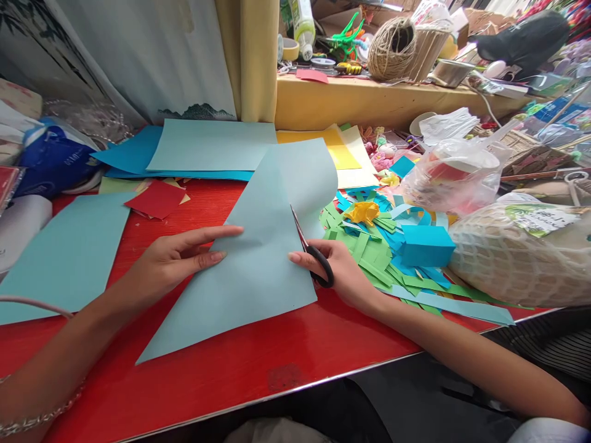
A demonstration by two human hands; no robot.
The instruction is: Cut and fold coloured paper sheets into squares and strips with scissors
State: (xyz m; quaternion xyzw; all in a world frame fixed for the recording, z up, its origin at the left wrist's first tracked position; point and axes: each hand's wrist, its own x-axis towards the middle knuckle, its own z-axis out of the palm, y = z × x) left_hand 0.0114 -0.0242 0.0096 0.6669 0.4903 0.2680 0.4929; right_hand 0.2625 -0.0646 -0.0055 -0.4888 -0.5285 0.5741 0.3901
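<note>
A large light blue sheet of paper (258,283) lies at a slant before me, its far right part curling up. My left hand (184,255) is at its left edge, thumb and index finger on top; the other fingers are partly hidden near the edge. My right hand (339,267) is closed round the black handles of a pair of scissors (322,264) at the sheet's right side. A blade shows above the paper, pointing away from me. Whether the other blade is beneath the sheet I cannot tell.
Another light blue sheet (69,252) and red paper pieces (157,198) lie left on the red table (221,384). Blue sheets (129,151) are stacked behind. Green and blue paper scraps (373,255), a blue paper box (427,246) and a netted bag (512,258) crowd the right.
</note>
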